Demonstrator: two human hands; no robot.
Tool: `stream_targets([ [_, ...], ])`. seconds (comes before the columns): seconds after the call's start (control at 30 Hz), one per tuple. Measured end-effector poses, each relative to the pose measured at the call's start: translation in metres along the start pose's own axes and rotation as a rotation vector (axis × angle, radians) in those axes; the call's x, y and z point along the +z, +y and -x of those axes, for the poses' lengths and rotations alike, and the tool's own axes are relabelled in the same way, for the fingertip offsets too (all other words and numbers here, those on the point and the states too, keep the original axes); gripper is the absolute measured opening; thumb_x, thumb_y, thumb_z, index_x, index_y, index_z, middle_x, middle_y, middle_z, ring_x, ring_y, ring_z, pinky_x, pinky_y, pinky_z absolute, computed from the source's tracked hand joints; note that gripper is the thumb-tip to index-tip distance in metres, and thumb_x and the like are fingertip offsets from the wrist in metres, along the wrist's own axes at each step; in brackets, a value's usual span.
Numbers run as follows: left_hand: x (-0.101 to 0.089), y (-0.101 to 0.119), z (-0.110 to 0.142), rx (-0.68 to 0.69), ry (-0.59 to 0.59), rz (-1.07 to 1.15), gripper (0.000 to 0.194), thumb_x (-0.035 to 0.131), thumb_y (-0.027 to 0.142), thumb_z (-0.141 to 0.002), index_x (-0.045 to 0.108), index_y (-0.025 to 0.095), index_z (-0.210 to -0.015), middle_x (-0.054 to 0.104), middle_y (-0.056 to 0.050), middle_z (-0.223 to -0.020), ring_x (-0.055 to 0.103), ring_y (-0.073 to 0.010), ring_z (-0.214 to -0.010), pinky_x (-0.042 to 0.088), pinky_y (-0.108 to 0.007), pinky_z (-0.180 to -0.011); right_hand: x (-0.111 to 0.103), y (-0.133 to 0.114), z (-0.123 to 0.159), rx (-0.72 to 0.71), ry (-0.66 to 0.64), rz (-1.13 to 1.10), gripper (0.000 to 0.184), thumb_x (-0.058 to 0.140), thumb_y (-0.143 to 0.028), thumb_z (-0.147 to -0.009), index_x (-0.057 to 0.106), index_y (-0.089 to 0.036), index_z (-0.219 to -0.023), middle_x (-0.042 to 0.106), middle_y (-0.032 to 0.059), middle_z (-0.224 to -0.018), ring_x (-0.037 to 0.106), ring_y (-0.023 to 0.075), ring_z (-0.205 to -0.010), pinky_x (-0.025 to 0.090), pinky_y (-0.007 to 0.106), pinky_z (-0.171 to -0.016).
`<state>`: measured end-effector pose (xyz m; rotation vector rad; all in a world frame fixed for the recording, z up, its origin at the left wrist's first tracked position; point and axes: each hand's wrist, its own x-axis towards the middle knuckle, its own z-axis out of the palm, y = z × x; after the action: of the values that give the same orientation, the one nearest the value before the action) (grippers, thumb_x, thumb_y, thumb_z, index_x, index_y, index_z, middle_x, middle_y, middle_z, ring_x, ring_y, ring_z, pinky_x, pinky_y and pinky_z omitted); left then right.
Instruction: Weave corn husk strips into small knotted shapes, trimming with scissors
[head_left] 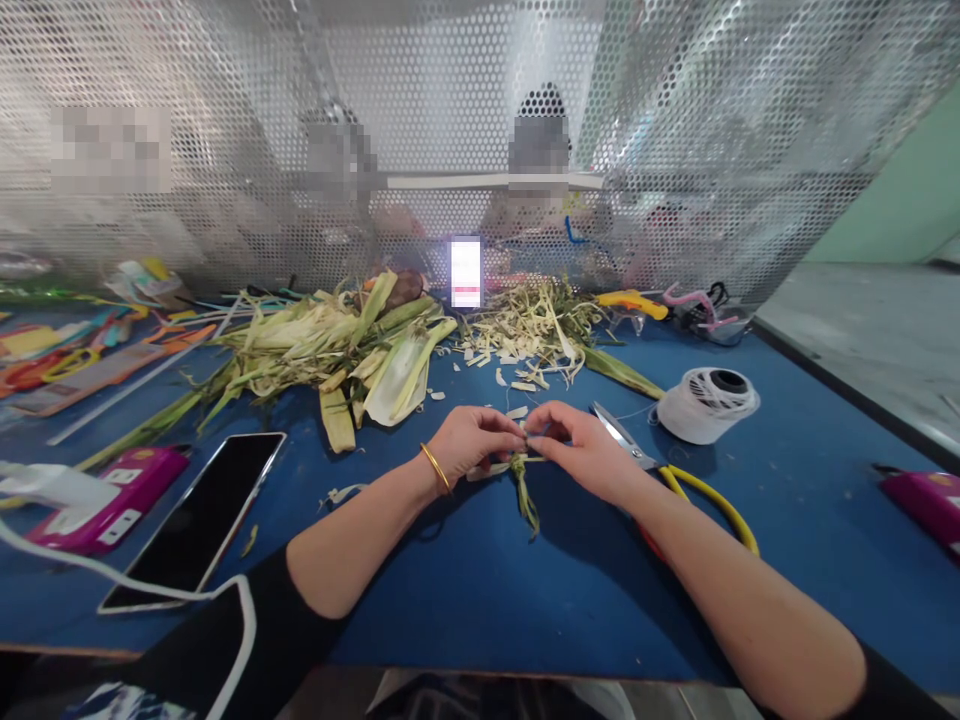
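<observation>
One blue bench [465, 610] fills the foreground, bounded at the far side by a perforated metal screen [450, 80]; a grey floor [870, 330] and a green wall [911, 180] lie to the right. Husks [300, 340] are heaped at centre left, with scraps [517, 335] beside them; a spool [709, 408] of white thread stands at right, a phone [199, 520] lies at left.

Figures [540, 145] behind the screen are blurred. The purple box [930, 505] at the right edge is cut off; the scissors [709, 495] are partly covered by the right forearm. A white cable [247, 620] crosses the left sleeve.

Both forearms converge from the lower corners, wrists low over the bench. The small bundle [526, 500] lies between and just below the hands, its loose end toward the wearer. Left hand [476, 440], with bangle [435, 467]: grip together, thumb against finger, at the bundle's upper end. Right hand [581, 450]: grip likewise together, fingertips meeting the left's. Whether strip or thread is pinched there cannot be told.
</observation>
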<state>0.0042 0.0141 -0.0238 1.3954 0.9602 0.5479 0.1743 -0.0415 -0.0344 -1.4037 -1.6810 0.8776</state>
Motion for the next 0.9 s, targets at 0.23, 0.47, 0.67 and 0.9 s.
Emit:
stream_targets([
  [0.23,-0.002,-0.005,-0.003,-0.008,-0.059,0.046,0.016,0.075,0.023,-0.060,0.066,0.013,-0.070,0.059,0.001,-0.055,0.049,-0.0061,-0.047,0.032,-0.015,-0.040,0.006,0.007,-0.004,0.046,-0.113,-0.164,0.040,0.050,-0.012,-0.076,0.053,-0.022,-0.114,0.065,0.0045,-0.099,0.058,0.0112,-0.062,0.050,0.030,-0.064],
  [0.47,-0.004,-0.005,-0.006,0.074,-0.046,-0.079,0.007,0.069,0.016,-0.064,0.068,0.013,-0.070,0.063,0.000,-0.060,0.054,-0.0076,-0.053,0.042,-0.018,-0.050,0.005,0.006,-0.004,-0.013,-0.108,0.052,0.043,0.049,-0.005,-0.074,0.056,-0.021,-0.114,0.068,0.0025,-0.089,0.060,0.0129,-0.066,0.046,0.029,-0.067],
  [0.67,0.001,-0.006,-0.004,0.372,0.115,-0.505,0.011,0.061,0.012,-0.069,0.071,0.016,-0.072,0.069,0.000,-0.067,0.059,-0.0103,-0.061,0.045,-0.019,-0.060,0.007,0.008,-0.004,0.023,-0.060,0.029,0.040,0.047,-0.005,-0.074,0.056,-0.020,-0.110,0.070,0.0038,-0.090,0.062,0.0138,-0.067,0.047,0.028,-0.064],
  [0.9,0.008,-0.013,-0.003,0.631,0.252,-0.890,0.021,0.057,0.012,-0.075,0.071,0.021,-0.088,0.072,0.000,-0.080,0.064,-0.0141,-0.074,0.044,-0.023,-0.069,0.008,0.013,-0.004,-0.016,-0.026,0.044,0.031,0.047,-0.007,-0.079,0.056,-0.022,-0.104,0.067,-0.0013,-0.078,0.061,0.0102,-0.055,0.047,0.024,-0.059],
])
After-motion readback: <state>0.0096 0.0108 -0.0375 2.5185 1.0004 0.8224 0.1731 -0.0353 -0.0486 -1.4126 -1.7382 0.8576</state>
